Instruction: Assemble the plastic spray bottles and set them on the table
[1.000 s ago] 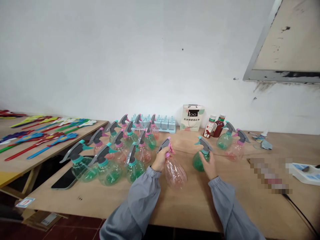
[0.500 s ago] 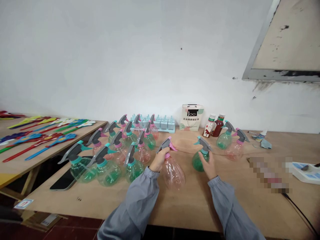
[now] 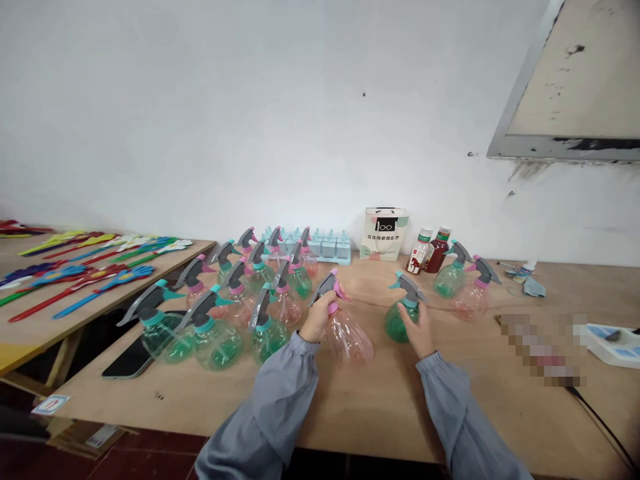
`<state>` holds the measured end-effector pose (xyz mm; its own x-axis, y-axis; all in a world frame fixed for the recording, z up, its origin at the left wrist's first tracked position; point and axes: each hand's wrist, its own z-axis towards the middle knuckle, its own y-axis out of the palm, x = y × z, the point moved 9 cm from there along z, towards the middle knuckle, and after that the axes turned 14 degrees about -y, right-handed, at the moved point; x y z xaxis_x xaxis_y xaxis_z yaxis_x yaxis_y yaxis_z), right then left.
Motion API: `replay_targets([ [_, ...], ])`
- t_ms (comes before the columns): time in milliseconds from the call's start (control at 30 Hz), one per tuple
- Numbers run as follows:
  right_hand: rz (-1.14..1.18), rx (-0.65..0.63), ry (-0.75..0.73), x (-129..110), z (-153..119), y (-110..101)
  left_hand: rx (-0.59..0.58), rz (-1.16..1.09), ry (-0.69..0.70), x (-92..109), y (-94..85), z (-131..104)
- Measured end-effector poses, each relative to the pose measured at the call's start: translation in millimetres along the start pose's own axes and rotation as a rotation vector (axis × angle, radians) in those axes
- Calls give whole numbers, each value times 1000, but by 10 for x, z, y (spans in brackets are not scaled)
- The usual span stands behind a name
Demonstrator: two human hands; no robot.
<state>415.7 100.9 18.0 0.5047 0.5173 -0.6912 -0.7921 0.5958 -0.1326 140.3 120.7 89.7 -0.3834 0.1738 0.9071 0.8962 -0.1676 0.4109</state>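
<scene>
My left hand [image 3: 317, 319] is wrapped round the neck and grey trigger head of a clear pink spray bottle [image 3: 350, 339], whose body tilts down to the right. With fingers round its upper part, my right hand [image 3: 420, 327] holds a green spray bottle [image 3: 395, 325] with a teal nozzle. Several green and pink spray bottles [image 3: 217, 343] stand in a group left of my left hand. Beyond my right hand are another green bottle [image 3: 450, 280] and a pink bottle [image 3: 470, 300].
Along the wall stand a light blue tray [image 3: 335, 248], a paper bag [image 3: 384, 235] and two drink bottles [image 3: 419, 252]. A phone [image 3: 127, 360] lies at the left. Colourful flower-shaped sticks [image 3: 100, 283] cover another table. A white tray [image 3: 613, 345] and a cable are at the right.
The pink bottle in my left hand has moved slightly up, its body swinging a little further right. My right hand and its green bottle look nearly unchanged.
</scene>
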Motion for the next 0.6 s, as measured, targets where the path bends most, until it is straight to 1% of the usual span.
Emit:
replay_targets([
  [100,-4,0,0,3,-5,-3,-6,125,178,135,17,-32],
  [167,-4,2,-2,2,-6,-4,28,274,297,184,24,-60],
  [300,13,3,-15,-2,-7,-2,118,552,472,150,29,-71],
  [367,10,6,-13,7,-10,-6,166,635,512,99,9,-38],
  [433,5,10,-7,22,-13,-11,201,684,517,45,-15,24],
  [600,-7,2,5,38,-18,-10,262,714,499,-11,-53,139],
])
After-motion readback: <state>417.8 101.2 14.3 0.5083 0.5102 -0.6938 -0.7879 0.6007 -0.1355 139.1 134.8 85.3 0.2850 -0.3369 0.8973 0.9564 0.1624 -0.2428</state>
